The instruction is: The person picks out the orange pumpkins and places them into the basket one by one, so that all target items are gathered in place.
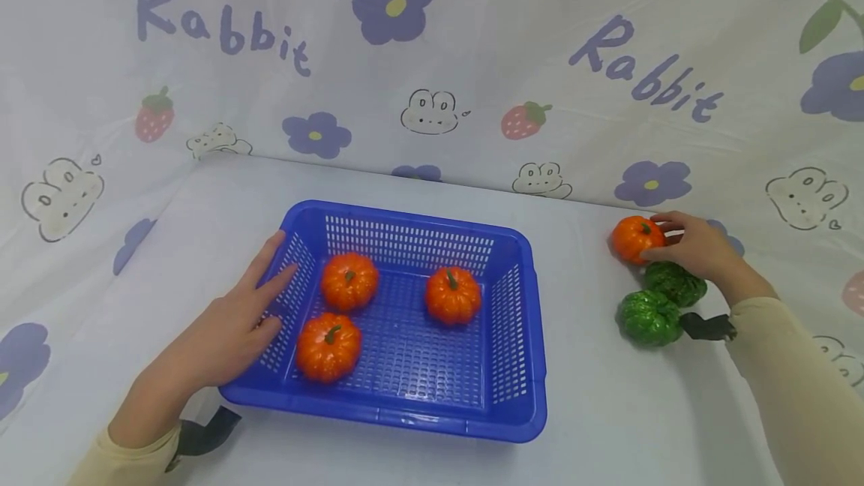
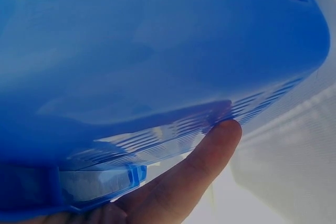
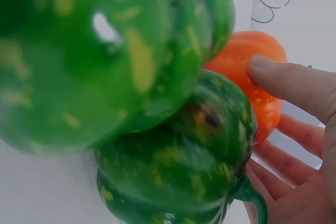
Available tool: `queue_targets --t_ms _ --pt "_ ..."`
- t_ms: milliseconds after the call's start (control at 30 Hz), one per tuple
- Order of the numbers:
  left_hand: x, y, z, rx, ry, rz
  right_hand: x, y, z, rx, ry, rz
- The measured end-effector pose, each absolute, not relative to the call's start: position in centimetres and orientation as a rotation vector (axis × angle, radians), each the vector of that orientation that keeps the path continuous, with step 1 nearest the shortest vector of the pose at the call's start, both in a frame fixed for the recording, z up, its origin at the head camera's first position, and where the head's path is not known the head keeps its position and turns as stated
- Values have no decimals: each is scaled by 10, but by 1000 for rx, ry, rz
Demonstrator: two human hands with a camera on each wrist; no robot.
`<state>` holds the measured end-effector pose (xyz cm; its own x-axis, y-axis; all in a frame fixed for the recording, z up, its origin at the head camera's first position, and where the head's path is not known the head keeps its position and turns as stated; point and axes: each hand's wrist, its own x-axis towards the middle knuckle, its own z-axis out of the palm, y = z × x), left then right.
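Note:
My right hand (image 1: 695,250) is at a small orange pumpkin (image 1: 637,240) on the table's right side. In the right wrist view the thumb (image 3: 281,80) presses its near side and the other fingers curve round behind it. Two green pumpkins stand just in front: a dark one (image 1: 676,285) under the hand and a brighter one (image 1: 649,319) beside it. My left hand (image 1: 226,328) rests on the left rim of a blue plastic basket (image 1: 378,417), fingers spread and fairly straight. In the left wrist view one finger (image 2: 202,163) lies along the basket's slotted outside.
Three orange pumpkins sit in the basket: one at the back left (image 1: 349,281), one at the front left (image 1: 328,347), one toward the right (image 1: 453,295). A patterned cloth (image 1: 472,58) hangs behind the white-covered table (image 1: 580,388).

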<state>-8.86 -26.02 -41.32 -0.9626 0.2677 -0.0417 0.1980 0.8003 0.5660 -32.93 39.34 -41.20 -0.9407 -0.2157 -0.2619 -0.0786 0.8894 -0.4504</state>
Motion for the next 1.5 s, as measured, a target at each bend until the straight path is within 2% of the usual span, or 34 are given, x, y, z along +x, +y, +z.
queue_targets --t_ms 1067,1500 --pt "-84 -260 -415 379 2864 882 -308 354 -388 -303 2835 -654" --pt "-87 -259 -411 369 2865 872 -310 347 -372 -327 2859 -680"
